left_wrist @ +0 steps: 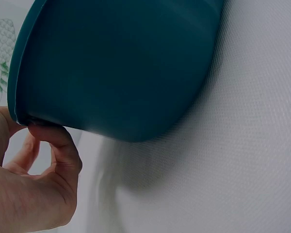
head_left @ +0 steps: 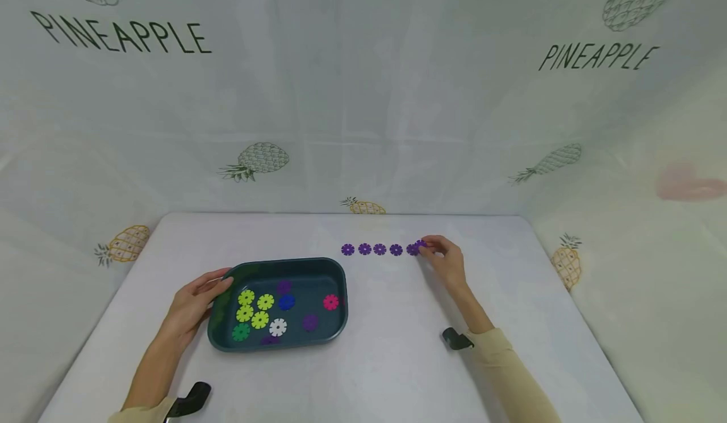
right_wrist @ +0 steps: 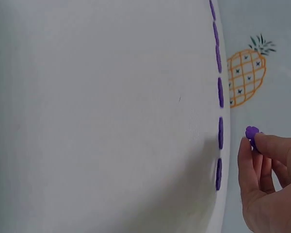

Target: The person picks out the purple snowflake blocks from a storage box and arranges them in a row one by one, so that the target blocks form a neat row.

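Observation:
Between thumb and fingers my right hand [head_left: 445, 264] pinches a purple notched plastic disc [right_wrist: 252, 132], held up off the table at the right end of a row. That row is several matching purple discs [head_left: 380, 249], lying flat and spaced out along the back of the table. My left hand [head_left: 192, 303] grips the dark teal tray [head_left: 335, 341] by the rim at its far left corner, thumb on top. Inside the tray lie several yellow-green discs [head_left: 260, 319], a green disc [head_left: 241, 332], a white disc [head_left: 277, 327], a blue disc [head_left: 286, 302], a pink-red disc [head_left: 330, 302] and some purple discs [head_left: 310, 322].
A white cloth covers the table [head_left: 397, 372], with pineapple-printed curtains [head_left: 363, 95] rising behind and at both sides. The tray stands left of centre, in front of and to the left of the row. Black wrist mounts [head_left: 193, 399] sit at both sleeves.

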A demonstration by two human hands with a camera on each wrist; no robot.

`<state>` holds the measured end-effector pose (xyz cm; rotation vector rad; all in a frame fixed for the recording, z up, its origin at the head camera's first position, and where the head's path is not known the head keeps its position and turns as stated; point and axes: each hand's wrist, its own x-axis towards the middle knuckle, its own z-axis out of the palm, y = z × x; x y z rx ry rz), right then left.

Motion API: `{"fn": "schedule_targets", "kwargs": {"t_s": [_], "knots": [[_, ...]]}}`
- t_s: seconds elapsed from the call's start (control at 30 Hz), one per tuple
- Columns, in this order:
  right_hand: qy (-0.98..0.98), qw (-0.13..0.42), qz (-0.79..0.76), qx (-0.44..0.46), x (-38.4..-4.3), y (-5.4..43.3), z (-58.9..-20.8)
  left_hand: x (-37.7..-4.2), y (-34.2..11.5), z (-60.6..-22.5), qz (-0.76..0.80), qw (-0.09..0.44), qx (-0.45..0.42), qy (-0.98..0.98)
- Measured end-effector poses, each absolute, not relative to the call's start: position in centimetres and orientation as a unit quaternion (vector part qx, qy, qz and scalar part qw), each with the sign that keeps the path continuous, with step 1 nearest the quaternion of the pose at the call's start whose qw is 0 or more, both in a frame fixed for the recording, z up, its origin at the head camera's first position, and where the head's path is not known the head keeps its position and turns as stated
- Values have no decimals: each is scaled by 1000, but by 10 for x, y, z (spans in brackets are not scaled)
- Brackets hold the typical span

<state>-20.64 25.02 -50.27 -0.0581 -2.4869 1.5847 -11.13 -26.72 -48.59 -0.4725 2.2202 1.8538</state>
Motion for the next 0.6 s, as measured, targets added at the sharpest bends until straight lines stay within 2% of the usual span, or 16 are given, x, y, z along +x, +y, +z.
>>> {"fn": "schedule_targets", "kwargs": {"t_s": [0.4, 0.6], "knots": [[-838, 89, 529, -97, -207, 282, -508, -111, -268, -487, 624, 108, -166, 756], [-856, 79, 500, -108, -207, 293, -506, -111, -268, -485, 626, 107, -163, 755]]}}
